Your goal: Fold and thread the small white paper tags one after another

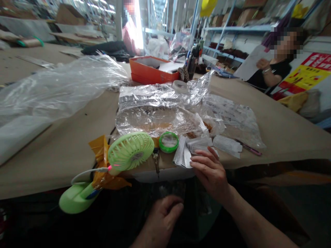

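My right hand [213,174] reaches over the table's front edge with its fingers stretched out. Its fingertips rest at a stack of white printed paper labels [181,151]. More printed slips [227,145] lie just beyond, fanned to the right. Below the edge, in the dark, my left hand [165,213] is closed, thumb against curled fingers. Something clear, like plastic film [172,189], shows faintly above it; I cannot make out what the fingers hold. Left of the labels sit a round green-rimmed container [168,142] and a small metal tool [156,160].
A green fan [131,151] is fixed at the edge with brown tape [99,151]. Clear plastic bags [155,113] cover the middle, a larger plastic sheet [64,82] the left. Behind stand an orange box [152,77] and a tape roll [180,86]. A pen [249,148] lies right; a person [274,72] sits beyond.
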